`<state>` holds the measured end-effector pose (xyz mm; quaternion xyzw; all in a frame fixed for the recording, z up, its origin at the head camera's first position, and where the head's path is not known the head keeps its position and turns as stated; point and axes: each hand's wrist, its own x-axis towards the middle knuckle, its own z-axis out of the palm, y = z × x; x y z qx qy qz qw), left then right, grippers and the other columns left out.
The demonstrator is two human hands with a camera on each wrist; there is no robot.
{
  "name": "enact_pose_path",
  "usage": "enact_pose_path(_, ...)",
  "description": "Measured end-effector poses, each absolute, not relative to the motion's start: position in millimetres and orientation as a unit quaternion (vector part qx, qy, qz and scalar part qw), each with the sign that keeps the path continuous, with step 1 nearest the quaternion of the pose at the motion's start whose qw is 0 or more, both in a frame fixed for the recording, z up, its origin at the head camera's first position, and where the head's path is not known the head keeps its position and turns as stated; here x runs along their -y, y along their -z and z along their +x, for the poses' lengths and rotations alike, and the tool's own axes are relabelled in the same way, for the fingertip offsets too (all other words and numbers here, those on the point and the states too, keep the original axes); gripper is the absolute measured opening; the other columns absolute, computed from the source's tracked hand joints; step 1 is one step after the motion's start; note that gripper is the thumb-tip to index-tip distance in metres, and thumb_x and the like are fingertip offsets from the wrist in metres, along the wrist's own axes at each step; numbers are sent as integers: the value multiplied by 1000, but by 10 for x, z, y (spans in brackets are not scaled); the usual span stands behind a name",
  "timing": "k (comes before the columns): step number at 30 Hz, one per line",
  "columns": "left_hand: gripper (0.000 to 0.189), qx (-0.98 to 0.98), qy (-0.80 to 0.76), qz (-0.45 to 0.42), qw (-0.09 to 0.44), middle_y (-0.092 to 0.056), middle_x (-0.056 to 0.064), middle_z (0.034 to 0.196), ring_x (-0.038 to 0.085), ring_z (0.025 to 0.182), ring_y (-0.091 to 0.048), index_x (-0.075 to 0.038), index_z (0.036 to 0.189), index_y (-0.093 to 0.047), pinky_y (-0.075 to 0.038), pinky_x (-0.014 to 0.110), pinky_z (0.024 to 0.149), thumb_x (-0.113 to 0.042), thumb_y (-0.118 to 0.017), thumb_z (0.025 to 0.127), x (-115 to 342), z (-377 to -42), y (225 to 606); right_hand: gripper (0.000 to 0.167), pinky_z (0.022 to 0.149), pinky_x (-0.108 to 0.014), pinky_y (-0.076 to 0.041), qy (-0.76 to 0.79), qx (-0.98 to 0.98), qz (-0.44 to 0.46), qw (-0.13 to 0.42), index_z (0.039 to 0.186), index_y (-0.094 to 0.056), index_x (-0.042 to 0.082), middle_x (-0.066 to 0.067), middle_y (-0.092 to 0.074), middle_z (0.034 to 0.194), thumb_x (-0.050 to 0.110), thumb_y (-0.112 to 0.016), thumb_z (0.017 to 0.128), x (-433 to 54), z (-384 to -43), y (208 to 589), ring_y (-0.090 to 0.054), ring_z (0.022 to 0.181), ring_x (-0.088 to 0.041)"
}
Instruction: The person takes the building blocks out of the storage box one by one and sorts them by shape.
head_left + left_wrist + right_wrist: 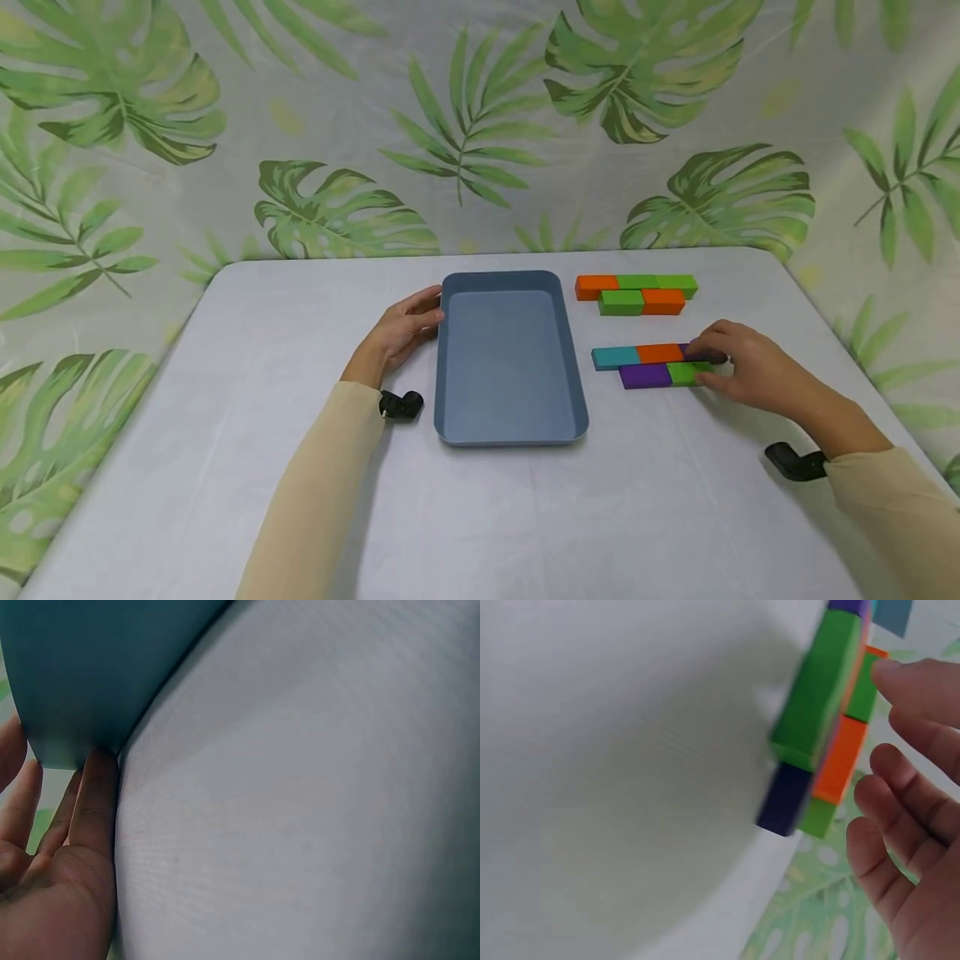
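Note:
A grey-blue rectangular tray lies at mid-table. My left hand is at its left side, with fingertips against the outer wall, as the left wrist view also shows. To the tray's right is a nearer group of blocks: a blue block, an orange block and a partly covered purple block at the back, with another purple block and a green block in front. Over this group's right end hovers my right hand. In the right wrist view its loosely bent fingers hold nothing.
Farther back lies a second group of orange and green blocks in two touching rows. A white cloth covers the table. Behind it hangs a leaf-print curtain. Each wrist wears a small black camera.

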<state>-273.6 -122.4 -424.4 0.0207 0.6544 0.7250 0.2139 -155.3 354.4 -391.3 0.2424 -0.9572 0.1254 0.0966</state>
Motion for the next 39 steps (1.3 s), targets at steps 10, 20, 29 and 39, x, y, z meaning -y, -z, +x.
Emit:
enact_pose_path(10, 63, -653, -726, 18, 214, -30, 10, 164, 29, 149, -34, -14, 157, -32, -29, 45, 124, -3, -56, 99, 1200, -2735, 4271, 68, 104, -68, -40, -110, 974, 185, -71, 135, -56, 1, -29, -51, 136, 19, -83, 76, -3524, -1674, 3834, -46, 123, -48)
enact_pose_path(20, 63, -649, -730, 17, 214, -31, 10, 163, 30, 148, -35, -13, 156, -33, -28, 45, 124, -2, -56, 99, 1181, -2746, 4253, 53, 101, -67, -42, -135, 972, 193, -11, 131, -58, -1, -27, -55, 132, 15, -77, 84, -3479, -1630, 3659, -50, 122, -46)
enact_pose_path(29, 63, -651, -730, 18, 209, -31, 11, 163, 29, 149, -34, -14, 157, -32, -29, 44, 124, -3, -56, 99, 1161, -2756, 4277, 43, 88, -59, -52, -147, 960, 230, 61, 124, -62, -1, -19, -65, 118, 9, -76, 84, -3438, -1643, 3615, -62, 105, -36)
enact_pose_path(39, 61, -683, -703, -2, 198, -35, 13, 161, 30, 145, -40, -13, 156, -34, -35, 43, 120, -5, -56, 100, 1120, -2761, 4306, 42, 89, -56, -54, -161, 961, 224, 34, 128, -61, 3, -19, -63, 123, 16, -73, 90, -3135, -1762, 3491, -59, 112, -37)
